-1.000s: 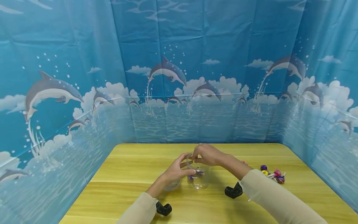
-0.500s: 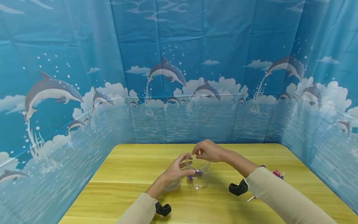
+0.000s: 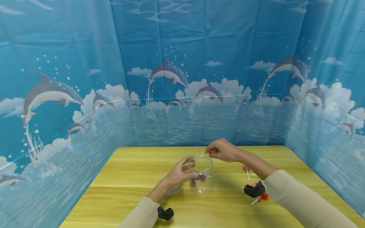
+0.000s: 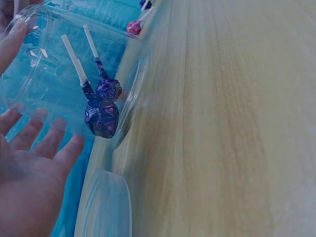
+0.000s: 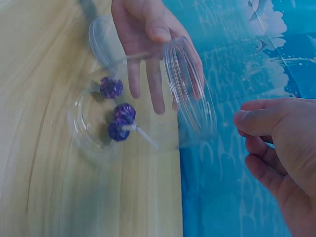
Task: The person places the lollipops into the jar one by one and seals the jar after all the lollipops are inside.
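Note:
A clear jar (image 3: 201, 174) stands on the table with its mouth uncovered. My left hand (image 3: 182, 171) grips its left side, thumb in front and fingers behind. Inside lie purple-wrapped lollipops (image 5: 118, 131) with white sticks, three of them visible in the right wrist view. To the right of the rim and slightly above it hovers my right hand (image 3: 223, 150), fingers loosely bent, thumb near the forefinger; nothing shows between them in the right wrist view (image 5: 284, 148). A clear round lid (image 3: 174, 189) lies left of the jar, partly behind my left wrist.
On the table's right side lie a pink lollipop (image 3: 246, 167), a red lollipop (image 3: 264, 196) and others, partly covered by my right forearm. A blue dolphin-print curtain (image 3: 182, 126) hangs behind the wooden table (image 3: 128, 177).
My right hand has moved up and right, out of the jar's mouth and away from its rim. The left hand keeps its hold on the jar. More loose lollipops show beside the right forearm.

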The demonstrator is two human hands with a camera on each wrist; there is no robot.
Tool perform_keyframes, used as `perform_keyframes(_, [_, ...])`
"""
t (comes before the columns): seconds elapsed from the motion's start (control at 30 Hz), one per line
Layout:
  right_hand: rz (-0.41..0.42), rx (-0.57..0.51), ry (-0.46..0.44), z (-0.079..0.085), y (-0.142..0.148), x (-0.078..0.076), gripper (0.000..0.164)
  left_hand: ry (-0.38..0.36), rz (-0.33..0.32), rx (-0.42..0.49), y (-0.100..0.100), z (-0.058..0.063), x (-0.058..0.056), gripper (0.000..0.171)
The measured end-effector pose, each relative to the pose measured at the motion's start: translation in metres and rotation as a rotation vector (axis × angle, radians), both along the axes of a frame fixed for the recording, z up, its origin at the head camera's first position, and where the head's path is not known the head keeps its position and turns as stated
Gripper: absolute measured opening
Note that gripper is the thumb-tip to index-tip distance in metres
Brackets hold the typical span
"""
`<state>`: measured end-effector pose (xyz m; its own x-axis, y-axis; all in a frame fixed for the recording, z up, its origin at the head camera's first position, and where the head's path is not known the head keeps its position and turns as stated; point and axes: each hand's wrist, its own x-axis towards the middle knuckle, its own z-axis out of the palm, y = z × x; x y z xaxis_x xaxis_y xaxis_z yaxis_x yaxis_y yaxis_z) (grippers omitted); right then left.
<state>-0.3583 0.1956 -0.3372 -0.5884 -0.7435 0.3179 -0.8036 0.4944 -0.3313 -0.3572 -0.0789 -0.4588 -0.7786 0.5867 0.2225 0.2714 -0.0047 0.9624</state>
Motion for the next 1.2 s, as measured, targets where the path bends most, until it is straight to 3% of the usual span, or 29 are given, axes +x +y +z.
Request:
perform_keyframes(0.5, [-0.121, -0.034, -0.015, -0.001, 0.059, 0.015, 0.014, 0.004, 0.0, -0.004, -0.001, -0.001, -0.001, 0.07])
perform_keyframes(0.83, [-0.242, -0.034, -0.059, -0.014, 0.109, 0.03, 0.014, 0.024, -0.012, -0.017, 0.002, -0.004, 0.0, 0.074])
perform_keyframes(1.2, [-0.318, -0.035, -0.023, -0.025, 0.148, 0.04, 0.013, 0.022, 0.0, -0.012, -0.001, -0.004, -0.002, 0.075])
